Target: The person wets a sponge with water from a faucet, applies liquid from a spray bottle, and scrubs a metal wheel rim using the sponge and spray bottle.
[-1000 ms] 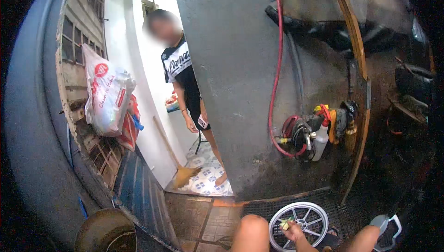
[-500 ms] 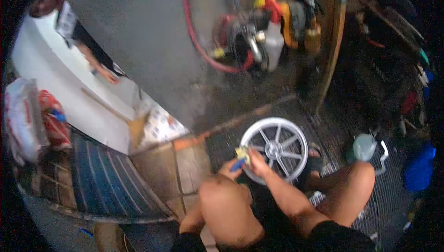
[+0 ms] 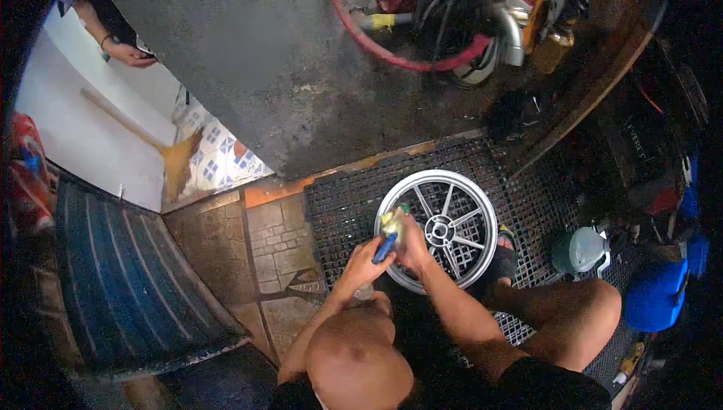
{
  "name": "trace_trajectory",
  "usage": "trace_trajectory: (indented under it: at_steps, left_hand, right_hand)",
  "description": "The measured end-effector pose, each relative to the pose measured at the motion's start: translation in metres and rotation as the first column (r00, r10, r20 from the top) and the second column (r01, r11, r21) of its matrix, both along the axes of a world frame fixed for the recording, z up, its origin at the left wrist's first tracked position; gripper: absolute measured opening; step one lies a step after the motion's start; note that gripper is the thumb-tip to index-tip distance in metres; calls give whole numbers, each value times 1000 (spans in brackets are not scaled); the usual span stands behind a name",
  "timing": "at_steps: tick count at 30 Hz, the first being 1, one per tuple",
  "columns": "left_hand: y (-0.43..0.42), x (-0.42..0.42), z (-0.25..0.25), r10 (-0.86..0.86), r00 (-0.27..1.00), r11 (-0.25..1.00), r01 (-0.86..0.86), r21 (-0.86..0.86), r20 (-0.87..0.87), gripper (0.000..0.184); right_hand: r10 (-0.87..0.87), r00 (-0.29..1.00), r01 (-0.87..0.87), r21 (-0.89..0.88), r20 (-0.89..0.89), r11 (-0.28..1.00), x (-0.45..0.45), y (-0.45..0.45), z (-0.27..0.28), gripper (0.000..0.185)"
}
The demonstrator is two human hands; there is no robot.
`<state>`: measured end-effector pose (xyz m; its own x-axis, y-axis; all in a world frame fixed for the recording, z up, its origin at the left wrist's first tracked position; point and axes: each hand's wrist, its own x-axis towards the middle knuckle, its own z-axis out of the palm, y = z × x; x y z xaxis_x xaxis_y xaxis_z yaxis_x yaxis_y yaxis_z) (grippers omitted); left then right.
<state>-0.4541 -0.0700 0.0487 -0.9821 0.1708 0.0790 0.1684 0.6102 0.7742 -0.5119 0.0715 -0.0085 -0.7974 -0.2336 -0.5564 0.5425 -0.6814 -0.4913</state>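
A silver spoked wheel rim (image 3: 488, 207) lies flat on the black grid mat (image 3: 343, 203) between my legs. Over its left edge my two hands are close together. My left hand (image 3: 364, 261) is closed round a small blue piece like a handle (image 3: 385, 249). In my right hand (image 3: 411, 243) is a yellow piece with some green by it, like a sponge (image 3: 391, 221); the fingers partly cover it and are slightly blurred. Yellow and blue pieces meet or overlap, and I cannot tell whether they are joined.
A machine with coiled hoses (image 3: 459, 11) stands ahead, its red hose (image 3: 376, 45) curving over the floor. At right are a translucent jug (image 3: 586, 250) and blue container (image 3: 655, 297). A ribbed dark mat (image 3: 128, 274) hangs left. Another person's hand (image 3: 129, 54) shows upper left.
My view has shifted, so the machine now appears higher and farther right. Both hands stay at the rim's left side, holding the same pieces. The other person's hand appears higher and farther left.
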Motion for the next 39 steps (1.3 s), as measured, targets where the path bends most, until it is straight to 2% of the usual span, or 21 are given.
trace_trajectory:
  at_steps: [1,2,4,6,10,12,14,15,18,20,21,23,26,28,30,32,33,36,37,38,39]
  left_hand:
    - [-4,-6,-4,6,992,998,-13,59,126,39]
    - [-6,-11,-6,26,986,999,-32,34,167,39]
    - [-11,-16,-11,72,966,997,-69,-20,250,40]
    - [-13,-18,-9,98,983,995,-97,-12,158,41]
    - [-16,-30,-11,140,962,990,-135,-39,235,42]
    - [-20,-35,-15,160,942,987,-148,-64,293,48]
    - [-22,-37,-18,200,934,979,-182,-86,295,61]
    - [-25,-40,-17,192,925,981,-174,-84,329,61]
    - [-30,-43,-17,182,906,983,-157,-96,381,62]
    - [-31,-42,-24,201,917,977,-164,-134,344,63]
    - [-33,-42,-27,199,921,978,-164,-131,334,65]
    - [-32,-44,-34,179,931,982,-148,-120,317,69]
    - [-29,-47,-44,174,938,981,-139,-134,301,77]
    - [-30,-50,-38,172,928,981,-133,-138,330,78]
    - [-33,-44,-40,195,948,975,-160,-153,251,66]
    - [-36,-45,-42,188,957,971,-147,-188,222,65]
    - [-36,-47,-42,186,961,969,-145,-200,203,65]
    - [-44,-55,-38,106,822,994,-65,-93,560,61]
    - [-46,-53,-41,104,857,993,-64,-96,505,59]
    - [-46,-48,-45,99,887,993,-61,-98,452,57]
    - [-47,-45,-48,94,915,994,-60,-96,393,55]
  right_hand:
    - [35,998,-33,-51,50,998,-6,5,-3,29]
    - [-92,996,91,64,6,994,-13,4,3,29]
    - [-72,994,94,315,-81,944,-35,13,-12,31]
    - [-208,936,325,463,-285,825,-66,23,-80,23]
    - [-41,852,508,805,-522,307,-119,30,-96,25]
    - [59,950,295,945,-306,144,-124,19,-55,26]
    - [90,934,340,938,-345,71,-124,10,-70,27]
    - [85,864,490,867,-497,91,-125,3,-125,27]
    - [399,689,695,707,-605,-128,-118,16,-128,30]
    - [347,935,103,992,-69,-79,-123,22,-16,41]
    - [-24,977,213,971,-212,105,-133,17,-38,32]
    - [208,814,574,806,-542,-146,-133,6,-121,27]
    - [429,803,552,787,-413,-276,-126,12,-106,21]
    - [308,942,173,980,-134,-102,-136,21,-35,35]
    - [306,878,386,922,-369,6,-133,20,-76,33]
    - [561,660,641,764,-500,-73,-121,10,-146,29]
    - [662,643,584,806,-385,-98,-110,6,-117,25]
    - [251,914,297,948,-317,114,-129,14,-98,22]
    - [258,909,348,937,-326,-43,-127,9,-95,20]
    - [351,813,484,874,-465,37,-116,5,-127,19]
    - [483,773,435,898,-411,67,-93,-4,-108,20]
